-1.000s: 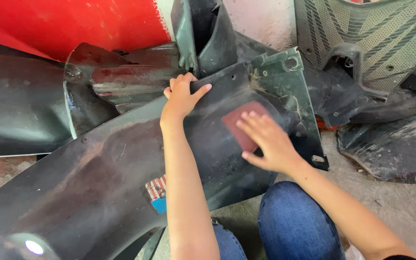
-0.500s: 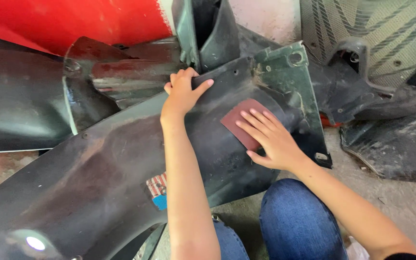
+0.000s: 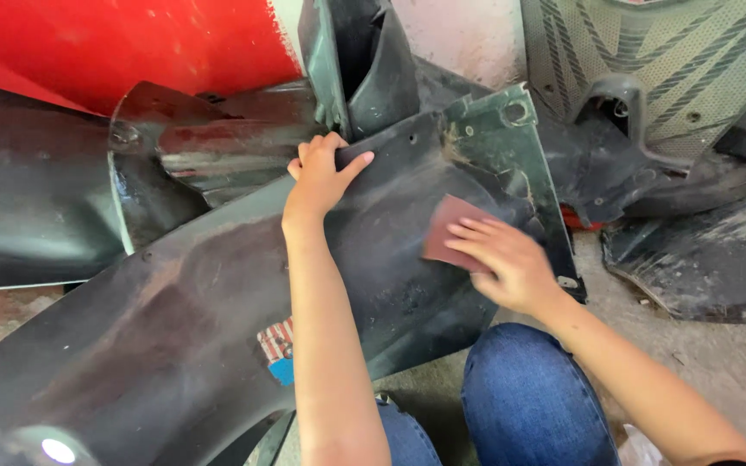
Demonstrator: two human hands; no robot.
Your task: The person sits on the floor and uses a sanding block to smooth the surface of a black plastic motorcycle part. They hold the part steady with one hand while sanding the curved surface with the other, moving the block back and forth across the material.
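A long, dark, dull plastic body panel (image 3: 183, 319) lies slanted across my lap, with a small striped sticker (image 3: 276, 349) near its lower edge. My left hand (image 3: 319, 173) grips the panel's upper edge, fingers curled over it. My right hand (image 3: 507, 263) presses a reddish-brown sheet of sandpaper (image 3: 446, 242) flat against the panel's right part, fingers spread on top of the sheet. The panel's right end (image 3: 502, 147) is greenish, scuffed, and has mounting holes.
Other dark body panels (image 3: 28, 216) are stacked at the left, under a red panel (image 3: 131, 43). An upright dark part (image 3: 360, 60) stands behind. At the right are a patterned grey footboard (image 3: 666, 60) and a dark piece (image 3: 701, 259) on the concrete floor. My blue-jeaned knees (image 3: 528, 406) are below.
My right hand has slid the sandpaper along the panel's right part, back and forth. My left hand has kept its hold on the upper edge.
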